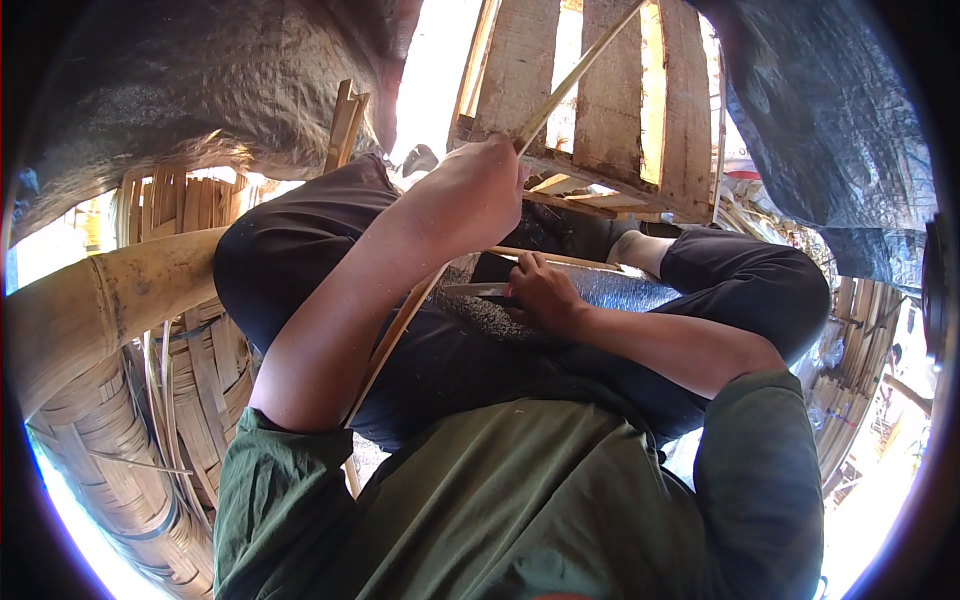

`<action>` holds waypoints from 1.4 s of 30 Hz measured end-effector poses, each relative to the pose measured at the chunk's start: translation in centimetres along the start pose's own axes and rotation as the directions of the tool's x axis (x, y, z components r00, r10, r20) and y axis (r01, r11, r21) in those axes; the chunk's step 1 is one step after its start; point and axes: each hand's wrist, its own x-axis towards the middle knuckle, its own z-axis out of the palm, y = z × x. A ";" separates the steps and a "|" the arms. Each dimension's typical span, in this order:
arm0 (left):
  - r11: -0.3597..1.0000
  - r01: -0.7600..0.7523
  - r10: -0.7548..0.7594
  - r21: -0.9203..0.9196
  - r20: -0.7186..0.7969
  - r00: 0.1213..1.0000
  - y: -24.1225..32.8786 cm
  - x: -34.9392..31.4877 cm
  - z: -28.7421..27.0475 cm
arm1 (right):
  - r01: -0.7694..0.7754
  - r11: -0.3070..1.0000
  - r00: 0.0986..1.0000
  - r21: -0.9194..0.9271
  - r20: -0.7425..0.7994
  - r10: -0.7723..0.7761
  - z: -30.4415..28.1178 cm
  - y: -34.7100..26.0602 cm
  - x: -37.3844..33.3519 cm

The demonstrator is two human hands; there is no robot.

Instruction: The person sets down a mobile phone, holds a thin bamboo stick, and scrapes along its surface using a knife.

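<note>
My left hand (482, 190) is raised in front of my lap, its fingers closed around a thin, pale bamboo strip (580, 72). The strip slants from this fist up to the far right, past a wooden crate. Lower and closer to my body, my right hand (545, 293) is closed on a knife (475, 289), its blade pointing left. Another light strip (575, 262) runs by the right hand's fingers. Beneath the left forearm a longer strip (395, 340) slopes down toward my side; whether these strips are one piece I cannot tell.
My legs are bent in dark trousers (300, 245), with a silvery sheet (620, 291) between them. A slatted wooden crate (610, 110) stands ahead. At left are a thick bamboo pole (130, 295) and woven bamboo (120, 460). Dark plastic sheeting (830, 120) hangs at upper right.
</note>
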 end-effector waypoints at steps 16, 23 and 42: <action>1.000 0.009 -0.009 0.000 0.017 1.000 0.2 0.2 0.1 | 0.023 0.999 0.999 -0.023 -0.036 -0.023 1.3 0.6 0.1; 1.000 0.030 -0.030 -0.004 0.015 0.999 0.3 0.3 -0.1 | 0.009 0.999 1.000 -0.045 -0.010 -0.009 0.8 0.2 0.4; 1.000 -0.001 0.001 0.009 0.000 1.000 0.0 0.3 0.2 | 0.003 0.993 1.000 -0.121 0.020 -0.001 0.8 -0.5 0.6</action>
